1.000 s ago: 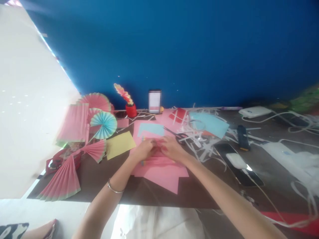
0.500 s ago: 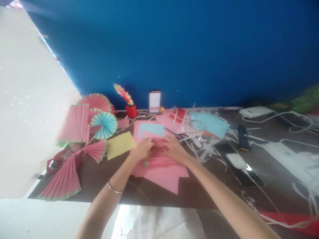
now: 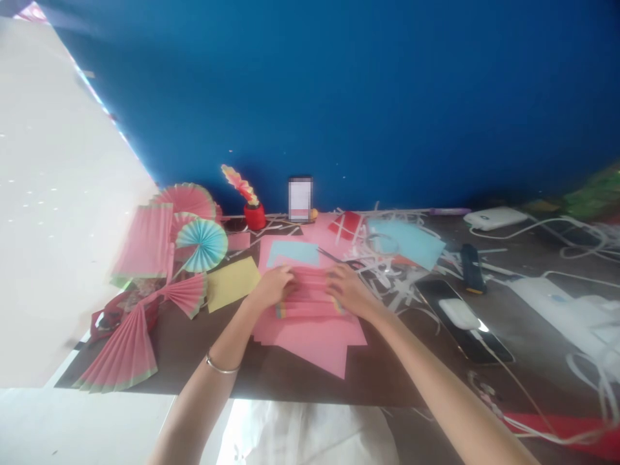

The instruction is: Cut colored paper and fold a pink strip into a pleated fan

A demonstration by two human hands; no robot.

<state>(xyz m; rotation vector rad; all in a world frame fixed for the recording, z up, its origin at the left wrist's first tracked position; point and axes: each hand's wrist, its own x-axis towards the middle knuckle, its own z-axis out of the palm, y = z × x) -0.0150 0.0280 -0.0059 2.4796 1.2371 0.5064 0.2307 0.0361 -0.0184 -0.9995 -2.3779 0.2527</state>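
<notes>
Between my hands lies a pleated pink paper (image 3: 310,294) with coloured bands at its two short ends. My left hand (image 3: 277,285) has its curled fingers on the left end of the folds. On the right end, my right hand (image 3: 349,289) grips with bent fingers. Fingertips and the paper's edges under them are partly hidden. Beneath are flat pink sheets (image 3: 310,336). A light blue sheet (image 3: 294,252) lies just beyond, with dark scissors (image 3: 332,256) by its right corner.
Left stand pink folded fans (image 3: 128,349), a blue paper rosette (image 3: 201,244) and a yellow sheet (image 3: 232,284). A red pot (image 3: 254,216) and a propped phone (image 3: 301,199) are at the wall. Right lie white paper strips (image 3: 402,290), a black phone (image 3: 489,345) and cables.
My hands have moved apart along the pleated pink paper, the right one outward to its right end. More of the folds now shows between them.
</notes>
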